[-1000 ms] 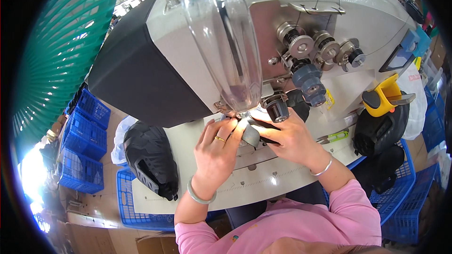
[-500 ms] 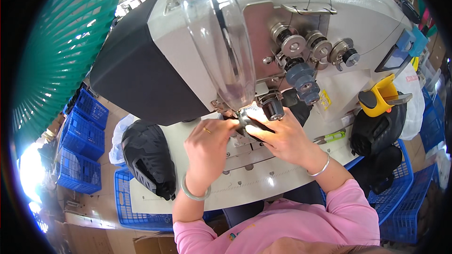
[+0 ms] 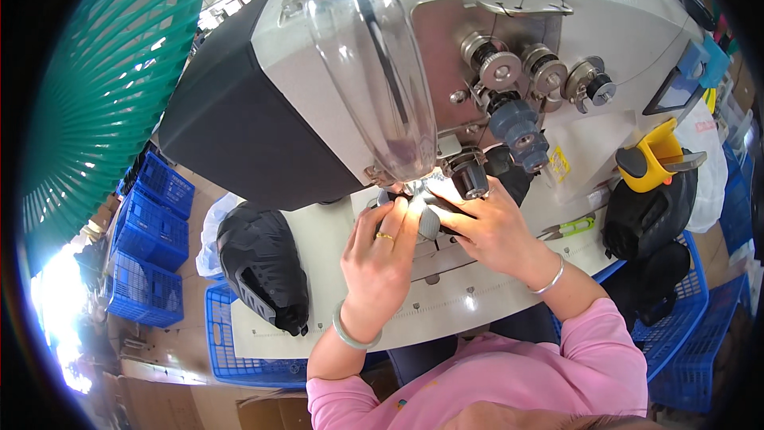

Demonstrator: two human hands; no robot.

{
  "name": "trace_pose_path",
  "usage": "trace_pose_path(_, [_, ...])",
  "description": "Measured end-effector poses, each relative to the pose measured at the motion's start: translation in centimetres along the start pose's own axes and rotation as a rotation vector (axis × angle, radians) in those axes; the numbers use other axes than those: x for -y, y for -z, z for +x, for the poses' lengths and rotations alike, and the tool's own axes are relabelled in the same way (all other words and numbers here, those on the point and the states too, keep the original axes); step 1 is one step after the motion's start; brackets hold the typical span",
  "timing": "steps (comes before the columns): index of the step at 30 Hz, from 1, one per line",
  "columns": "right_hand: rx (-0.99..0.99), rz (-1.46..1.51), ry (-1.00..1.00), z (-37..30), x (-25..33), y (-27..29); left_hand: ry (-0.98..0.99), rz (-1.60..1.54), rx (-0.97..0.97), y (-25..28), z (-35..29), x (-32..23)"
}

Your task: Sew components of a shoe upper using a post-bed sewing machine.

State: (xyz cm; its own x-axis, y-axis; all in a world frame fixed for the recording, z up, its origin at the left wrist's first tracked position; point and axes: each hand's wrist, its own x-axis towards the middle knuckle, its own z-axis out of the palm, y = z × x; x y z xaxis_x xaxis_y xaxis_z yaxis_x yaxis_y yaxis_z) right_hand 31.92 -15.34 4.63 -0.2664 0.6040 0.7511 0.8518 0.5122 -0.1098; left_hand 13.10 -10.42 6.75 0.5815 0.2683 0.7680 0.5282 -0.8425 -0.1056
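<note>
Under the sewing head of a large white sewing machine point(image 3: 318, 111) sits a black shoe upper, its grey ribbed part point(image 3: 430, 225) showing between my hands. My left hand point(image 3: 382, 247) presses and grips its left side, fingers bunched near the lit needle area. My right hand point(image 3: 501, 227) holds the other side, thumb and forefinger pointing to the needle. The machine head hides the fingertips and most of the upper. Another black shoe upper point(image 3: 263, 267) lies on the white table point(image 3: 430, 302) left of my left hand.
Green-handled thread snips point(image 3: 574, 227) lie right of my right hand. A yellow and black holder point(image 3: 654, 161) stands near more black shoe uppers point(image 3: 649, 219). Blue baskets point(image 3: 219, 326) flank the table. A green fan cage point(image 3: 111, 103) rises at far left.
My left hand has turned, its fingers now reaching forward over the upper beside the needle. More of the grey ribbed part shows. The whole view has shifted slightly.
</note>
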Motion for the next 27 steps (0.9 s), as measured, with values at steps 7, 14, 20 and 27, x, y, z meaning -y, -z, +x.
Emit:
trace_pose_path(7, [-0.033,-0.037,0.002,-0.1,0.4,-0.6,0.079,-0.016,0.048,0.1,0.2,-0.3])
trace_pose_path(14, [-0.112,-0.037,0.042,-1.2,1.0,-1.6,0.101,-0.178,-0.107,-0.5,-0.4,0.3])
trace_pose_path(20, [-0.139,-0.049,0.037,-1.3,1.3,-2.2,0.138,-0.119,-0.158,-1.2,-0.9,-0.7])
trace_pose_path(27, [-0.162,-0.062,-0.01,-1.4,1.8,-2.7,0.112,-0.054,-0.115,-1.3,-0.8,-0.7])
